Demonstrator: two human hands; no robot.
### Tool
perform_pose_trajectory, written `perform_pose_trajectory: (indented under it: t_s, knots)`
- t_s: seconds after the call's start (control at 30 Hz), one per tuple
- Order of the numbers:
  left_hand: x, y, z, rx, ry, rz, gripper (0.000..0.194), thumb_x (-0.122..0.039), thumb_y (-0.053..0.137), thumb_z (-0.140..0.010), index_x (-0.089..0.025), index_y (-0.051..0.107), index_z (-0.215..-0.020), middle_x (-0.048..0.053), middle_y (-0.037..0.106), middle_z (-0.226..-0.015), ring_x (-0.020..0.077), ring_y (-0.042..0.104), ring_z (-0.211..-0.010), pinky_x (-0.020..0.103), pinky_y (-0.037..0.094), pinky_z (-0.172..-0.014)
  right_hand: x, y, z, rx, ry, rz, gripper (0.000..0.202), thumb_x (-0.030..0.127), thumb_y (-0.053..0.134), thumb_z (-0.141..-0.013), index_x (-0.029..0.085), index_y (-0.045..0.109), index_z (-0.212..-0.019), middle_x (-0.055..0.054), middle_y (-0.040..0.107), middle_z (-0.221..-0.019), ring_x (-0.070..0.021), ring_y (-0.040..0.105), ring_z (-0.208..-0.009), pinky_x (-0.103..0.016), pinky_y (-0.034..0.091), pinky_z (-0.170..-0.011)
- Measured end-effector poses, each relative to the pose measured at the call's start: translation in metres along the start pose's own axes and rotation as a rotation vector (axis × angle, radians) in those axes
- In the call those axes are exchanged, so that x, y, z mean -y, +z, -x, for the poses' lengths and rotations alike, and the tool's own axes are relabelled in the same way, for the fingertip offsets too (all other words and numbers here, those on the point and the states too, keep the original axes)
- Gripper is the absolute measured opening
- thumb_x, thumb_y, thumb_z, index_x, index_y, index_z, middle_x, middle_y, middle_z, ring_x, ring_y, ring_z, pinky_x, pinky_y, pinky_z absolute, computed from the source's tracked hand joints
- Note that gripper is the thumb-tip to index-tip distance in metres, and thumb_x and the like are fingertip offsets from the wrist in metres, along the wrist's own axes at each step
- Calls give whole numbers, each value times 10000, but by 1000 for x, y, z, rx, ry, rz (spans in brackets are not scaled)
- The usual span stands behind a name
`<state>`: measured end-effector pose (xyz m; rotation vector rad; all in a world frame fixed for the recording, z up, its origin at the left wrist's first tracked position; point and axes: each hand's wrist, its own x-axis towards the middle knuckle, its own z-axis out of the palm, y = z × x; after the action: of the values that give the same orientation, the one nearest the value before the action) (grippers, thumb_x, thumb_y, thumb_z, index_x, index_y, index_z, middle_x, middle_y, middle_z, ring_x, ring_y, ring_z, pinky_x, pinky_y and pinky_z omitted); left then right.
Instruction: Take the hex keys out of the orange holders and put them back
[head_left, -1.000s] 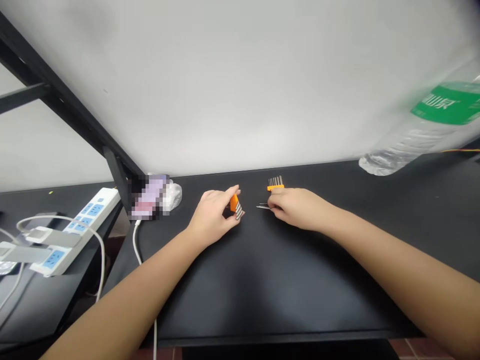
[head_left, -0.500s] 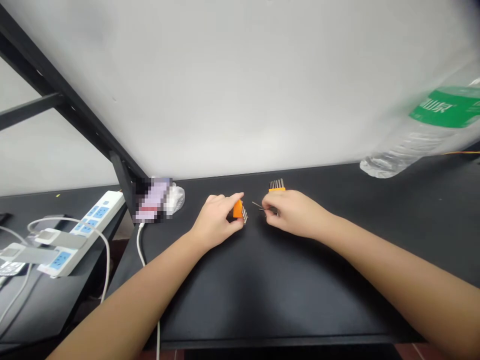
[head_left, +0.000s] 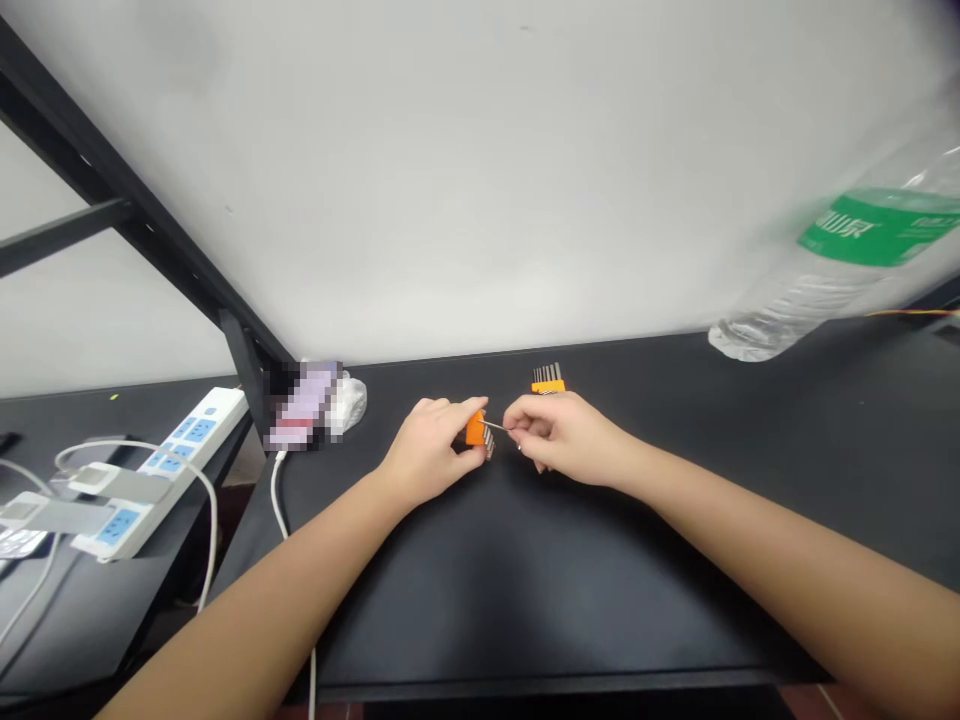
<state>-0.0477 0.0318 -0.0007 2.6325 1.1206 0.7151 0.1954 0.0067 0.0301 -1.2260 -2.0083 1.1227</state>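
Note:
My left hand (head_left: 429, 452) grips an orange hex key holder (head_left: 475, 430) between thumb and fingers, with several metal keys (head_left: 489, 441) sticking out on its right side. A thin metal hex key (head_left: 495, 426) is pinched in my right hand (head_left: 559, 432); its far end meets the face of the orange holder. Whether that tip sits inside a hole is too small to tell. Just behind my right hand lies a second orange holder (head_left: 548, 387), its row of metal keys (head_left: 547, 372) pointing towards the wall. My fingers partly cover both holders.
At the left stand a white power strip (head_left: 180, 440) with plugs and a black metal frame (head_left: 180, 250). A blurred-out phone-like thing (head_left: 304, 400) with a white cable (head_left: 277, 500) and a crumpled white bag (head_left: 347, 403) lie nearby. A large clear bottle (head_left: 795, 290) leans at the right.
My right hand has moved left, bringing the thin hex key up against the holder in my left hand. The left hand keeps its grip. The view has shifted slightly.

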Motion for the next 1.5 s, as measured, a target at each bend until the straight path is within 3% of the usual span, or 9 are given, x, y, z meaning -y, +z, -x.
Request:
perform_pose_trajectory:
  t_s: [0.13, 0.53, 0.87, 1.07, 1.23, 1.37, 1.5]
  knots:
    - [0, -1, 1, 5, 9, 10, 552, -278, 694, -851, -244, 554, -1384, 31, 759, -1159, 214, 680, -929, 405, 477, -912, -4, 2, 1, 19, 76, -90, 65, 241, 573, -879, 227, 619, -923, 30, 624, -667, -145, 638, -547, -265, 511, -530]
    - [0, -1, 2, -2, 7, -3, 564, -263, 701, -844, -239, 555, -1388, 45, 745, -1186, 205, 682, -922, 396, 499, -911, -7, 5, 0, 36, 87, -227, 123, 247, 579, -866, 207, 625, -973, 26, 619, -766, -120, 638, -536, -261, 549, -511]
    - [5, 1, 4, -28, 1, 55, 577, -261, 711, -847, -267, 540, -1398, 19, 742, -1220, 194, 667, -904, 397, 496, -904, -12, 6, -1, 24, 103, -253, 117, 212, 573, -868, 207, 634, -967, 43, 616, -682, -116, 619, -493, -238, 519, -477]
    - [4, 1, 5, -16, 15, 18, 548, -249, 706, -841, -271, 555, -1366, 11, 743, -1193, 191, 680, -899, 395, 492, -895, -12, 1, -3, 40, 149, -314, 131, 313, 626, -902, 191, 655, -941, 26, 631, -638, -125, 606, -474, -252, 524, -460]
    - [1, 1, 3, -33, 84, -77, 524, -285, 693, -860, -225, 560, -1363, 52, 758, -1094, 214, 679, -888, 418, 479, -896, -14, -2, -8, -15, 217, -573, 243, 378, 743, -858, 160, 680, -946, 14, 629, -647, -91, 540, -442, -206, 423, -386]
    - [-7, 1, 0, -46, 104, -108, 512, -300, 713, -843, -219, 585, -1332, 56, 756, -1014, 219, 674, -879, 482, 444, -1023, -13, 14, -14, -71, 308, -821, 316, 392, 825, -803, 170, 626, -905, 19, 640, -676, -40, 458, -425, -162, 320, -367]
    - [-10, 4, -2, -62, 89, -89, 353, -263, 725, -808, -246, 660, -1155, 31, 752, -979, 225, 688, -956, 537, 345, -1179, -7, 41, -14, -163, 258, -820, 391, 491, 790, -826, 188, 547, -782, 8, 648, -662, -67, 491, -420, -188, 345, -367]
